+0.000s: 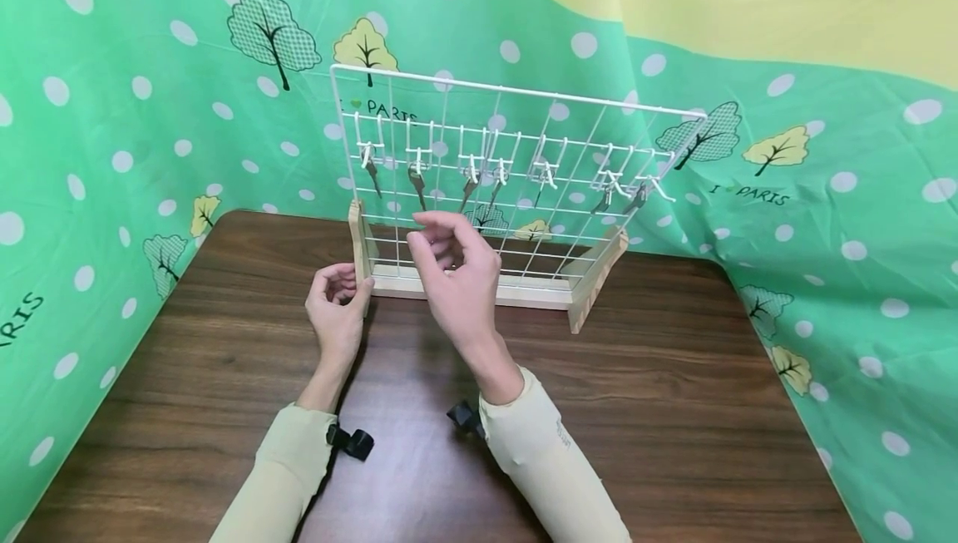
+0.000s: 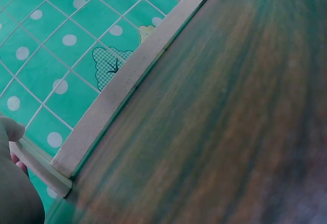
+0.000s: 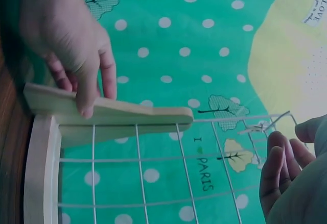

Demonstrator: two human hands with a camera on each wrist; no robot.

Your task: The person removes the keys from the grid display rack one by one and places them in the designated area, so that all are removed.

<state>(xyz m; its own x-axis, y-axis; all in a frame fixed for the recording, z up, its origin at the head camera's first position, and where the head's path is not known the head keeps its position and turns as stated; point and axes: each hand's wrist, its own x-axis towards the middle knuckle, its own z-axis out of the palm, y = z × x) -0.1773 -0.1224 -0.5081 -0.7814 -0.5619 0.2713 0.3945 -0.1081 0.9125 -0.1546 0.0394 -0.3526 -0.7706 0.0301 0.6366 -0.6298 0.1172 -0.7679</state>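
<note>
A white wire grid rack (image 1: pixel 516 91) stands upright in a wooden base (image 1: pixel 516 295). My left hand (image 1: pixel 338 303) grips the rack's left wooden support (image 3: pixel 148 113), thumb on the near side and fingers beyond it. In front of the grid's lower left is my right hand (image 1: pixel 460 277), fingers loosely bent and thumb apart from them, nothing visible between. Several white hooks (image 1: pixel 545 170) line the grid. Small metal pieces that look like keys (image 1: pixel 417 185) hang from them, just above my right fingertips in the head view.
The rack stands on a dark wood table (image 1: pixel 674 410), its right wooden support (image 1: pixel 599 281) angled toward me. Behind hangs a green dotted cloth (image 1: pixel 135 160) with printed trees. Black straps with small devices (image 1: pixel 352 441) are on both sleeves.
</note>
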